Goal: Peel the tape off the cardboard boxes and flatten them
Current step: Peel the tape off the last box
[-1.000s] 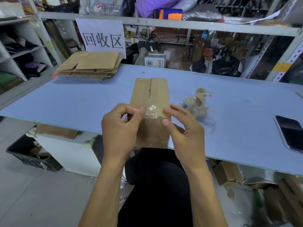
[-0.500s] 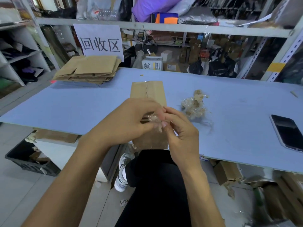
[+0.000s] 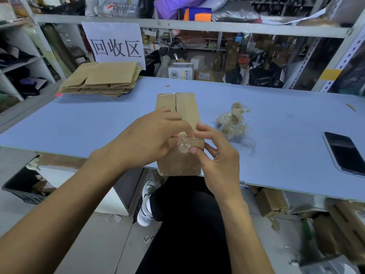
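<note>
A small brown cardboard box [image 3: 185,104] lies on the blue table [image 3: 98,123], its near end over the front edge. A crumpled strip of clear tape [image 3: 183,143] stands off the box's top near the edge fold. My left hand [image 3: 152,139] lies across the box and pinches the tape from the left. My right hand [image 3: 215,155] meets it from the right, thumb and forefinger pinching the same tape. Clear tape still shows along the box's far end.
A wad of peeled tape [image 3: 233,121] lies right of the box. A stack of flattened boxes [image 3: 102,80] sits at the far left under a paper sign. A black phone [image 3: 345,153] lies at the right edge. A bin [image 3: 25,186] stands below.
My left hand has slid right across the box top to meet my right hand. The tape, first pinched by the left hand alone, is now held between both hands and more crumpled.
</note>
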A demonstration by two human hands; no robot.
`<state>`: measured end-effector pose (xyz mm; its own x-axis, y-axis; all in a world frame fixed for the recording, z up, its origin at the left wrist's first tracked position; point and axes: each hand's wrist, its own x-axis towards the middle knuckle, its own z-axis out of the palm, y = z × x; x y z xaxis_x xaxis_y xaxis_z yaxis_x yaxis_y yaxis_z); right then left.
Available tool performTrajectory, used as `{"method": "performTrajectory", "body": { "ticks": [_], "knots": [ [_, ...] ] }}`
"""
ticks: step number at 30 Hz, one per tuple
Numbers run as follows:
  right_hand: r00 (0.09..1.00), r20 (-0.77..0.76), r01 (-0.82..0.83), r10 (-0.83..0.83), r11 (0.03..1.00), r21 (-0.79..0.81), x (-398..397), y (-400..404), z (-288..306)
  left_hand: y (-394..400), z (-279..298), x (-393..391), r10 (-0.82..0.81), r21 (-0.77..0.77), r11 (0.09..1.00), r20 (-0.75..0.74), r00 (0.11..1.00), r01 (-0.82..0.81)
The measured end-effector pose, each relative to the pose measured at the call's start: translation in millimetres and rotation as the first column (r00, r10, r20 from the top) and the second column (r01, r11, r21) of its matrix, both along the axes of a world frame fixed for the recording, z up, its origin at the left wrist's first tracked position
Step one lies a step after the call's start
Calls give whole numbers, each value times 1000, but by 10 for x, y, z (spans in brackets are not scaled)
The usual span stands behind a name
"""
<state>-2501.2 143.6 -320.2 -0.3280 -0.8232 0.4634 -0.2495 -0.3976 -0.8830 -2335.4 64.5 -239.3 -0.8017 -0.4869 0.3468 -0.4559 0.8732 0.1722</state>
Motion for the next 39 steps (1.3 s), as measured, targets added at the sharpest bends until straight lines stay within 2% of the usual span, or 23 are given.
{"method": "performTrajectory", "body": {
  "ticks": [3, 9, 14, 20, 25, 33, 39],
  "knots": [
    [1000, 0, -3, 3, 1000, 4, -19, -10, 2, 8, -5, -3, -1, -5, 1000, -13, 1000, 1],
    [1000, -9, -16, 16, 1000, 2, -44, 1, -19, 46, -7, -113, 146, -79, 987, 39, 989, -143],
    [999, -33, -3, 3, 1000, 10, -41, -7, -9, 24, -34, -140, 132, -46, 990, 54, 990, -130],
    [1000, 0, -25, 25, 1000, 8, -83, -12, -14, -45, -71, -45, -3, 42, 999, -37, 999, 4],
    [991, 119, -63, 59, 998, 25, -108, -6, -3, -90, -91, -21, -66, 110, 991, -72, 995, 73],
    [989, 134, -76, 68, 995, 58, -103, -11, 16, -119, -46, 75, -69, 282, 953, -166, 984, 114],
    [990, 125, -71, 62, 995, 65, -108, -15, 28, 49, 179, 10, -131, 412, 897, -94, 987, 159]
  ]
}}
